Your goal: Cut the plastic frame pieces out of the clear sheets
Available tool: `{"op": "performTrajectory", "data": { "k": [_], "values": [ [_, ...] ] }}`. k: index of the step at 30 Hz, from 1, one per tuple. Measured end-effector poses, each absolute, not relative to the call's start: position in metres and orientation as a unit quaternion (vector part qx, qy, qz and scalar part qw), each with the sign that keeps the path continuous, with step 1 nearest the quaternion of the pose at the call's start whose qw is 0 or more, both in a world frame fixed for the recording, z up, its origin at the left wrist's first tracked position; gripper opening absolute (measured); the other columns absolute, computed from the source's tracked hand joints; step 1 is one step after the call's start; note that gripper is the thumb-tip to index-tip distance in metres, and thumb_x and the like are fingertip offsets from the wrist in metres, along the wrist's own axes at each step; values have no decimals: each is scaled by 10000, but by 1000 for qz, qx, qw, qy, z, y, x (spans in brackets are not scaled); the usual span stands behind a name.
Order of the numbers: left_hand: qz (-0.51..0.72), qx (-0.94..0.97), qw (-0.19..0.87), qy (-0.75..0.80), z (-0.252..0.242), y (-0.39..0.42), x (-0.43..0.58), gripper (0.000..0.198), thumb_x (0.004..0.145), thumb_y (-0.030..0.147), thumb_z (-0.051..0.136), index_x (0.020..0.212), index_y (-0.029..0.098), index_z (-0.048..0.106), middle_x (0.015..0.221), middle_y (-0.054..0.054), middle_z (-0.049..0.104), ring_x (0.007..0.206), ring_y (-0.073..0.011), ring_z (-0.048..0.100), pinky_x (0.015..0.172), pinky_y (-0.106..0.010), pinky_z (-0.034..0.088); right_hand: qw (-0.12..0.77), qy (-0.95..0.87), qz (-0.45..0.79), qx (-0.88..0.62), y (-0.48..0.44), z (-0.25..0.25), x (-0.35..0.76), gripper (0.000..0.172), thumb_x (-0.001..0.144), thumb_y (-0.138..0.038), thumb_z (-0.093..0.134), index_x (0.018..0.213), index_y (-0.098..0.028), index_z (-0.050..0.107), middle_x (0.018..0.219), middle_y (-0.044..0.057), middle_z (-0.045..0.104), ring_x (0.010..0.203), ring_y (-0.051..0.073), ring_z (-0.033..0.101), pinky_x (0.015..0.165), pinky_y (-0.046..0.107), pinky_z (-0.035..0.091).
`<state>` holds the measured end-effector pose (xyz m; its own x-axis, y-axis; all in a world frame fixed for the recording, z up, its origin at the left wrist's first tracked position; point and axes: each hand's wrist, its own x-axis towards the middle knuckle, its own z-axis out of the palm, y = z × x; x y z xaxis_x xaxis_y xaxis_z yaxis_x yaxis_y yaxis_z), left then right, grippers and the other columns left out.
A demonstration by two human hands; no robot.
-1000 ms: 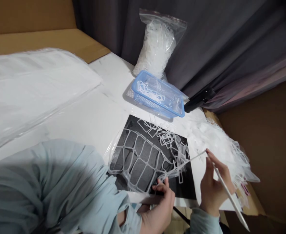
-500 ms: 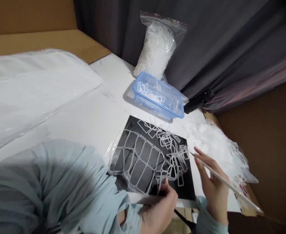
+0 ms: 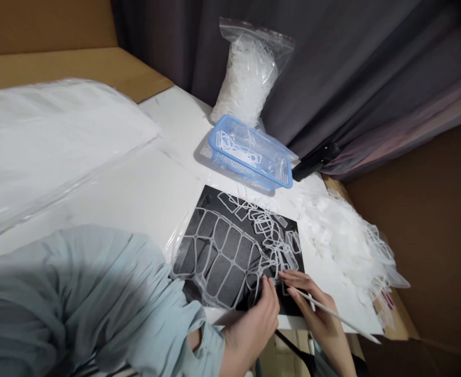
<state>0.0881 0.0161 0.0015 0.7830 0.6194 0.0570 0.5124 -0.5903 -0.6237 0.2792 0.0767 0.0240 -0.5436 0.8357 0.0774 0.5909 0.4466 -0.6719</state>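
Note:
A clear plastic sheet (image 3: 221, 252) with a grid of white rounded frame outlines lies over a black mat (image 3: 210, 199). My left hand (image 3: 256, 314) is at the sheet's near right corner, its fingers pressed together on the edge. In my right hand (image 3: 318, 311) is a thin white stick-like tool (image 3: 344, 318), slanting down to the right; its tip is hidden by the fingers. Both hands are close together at the mat's near edge. Loose white frames (image 3: 267, 225) lie tangled on the mat's far right part.
Behind the mat stands a blue basket (image 3: 249, 170) with white frames inside. A zip bag (image 3: 248, 78) full of white pieces leans against the dark curtain (image 3: 332, 63). White pieces are heaped (image 3: 344, 235) at the right. A large plastic-wrapped stack (image 3: 57, 141) lies left.
My right hand has moved left and nearer, bringing the tool from the mat's right edge to beside my left hand. My left hand has shifted slightly up, its fingers straighter.

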Motion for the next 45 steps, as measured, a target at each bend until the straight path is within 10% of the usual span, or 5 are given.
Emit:
{"op": "performTrajectory", "data": {
  "k": [20, 33, 45],
  "values": [
    [90, -907, 287, -295, -4, 13, 92, 456, 1031, 345, 239, 1390, 339, 520, 1240, -71, 592, 1111, -270, 623, 869, -526, 471, 222, -906, 48, -357, 86, 6, 264, 213, 1002, -178, 510, 1179, -249, 605, 1226, 66, 678, 1121, 237, 614, 889, 396, 514],
    [188, -896, 322, -243, 9, 16, 92, 622, 973, 125, 46, 1523, 257, 305, 1412, -163, 447, 1168, -284, 598, 798, -536, 549, 431, -748, 116, -490, 124, 43, 258, 185, 972, -313, 579, 1063, -189, 682, 1100, 100, 702, 1064, 255, 654, 908, 405, 513],
    [-48, -883, 226, -408, -7, 12, 97, 385, 932, 483, 489, 1247, 319, 640, 1026, -85, 579, 891, -280, 601, 700, -434, 381, 423, -716, 88, -549, 171, 26, 262, 345, 961, -465, 567, 994, -143, 683, 1009, 121, 706, 906, 229, 668, 719, 321, 520]
  ]
}}
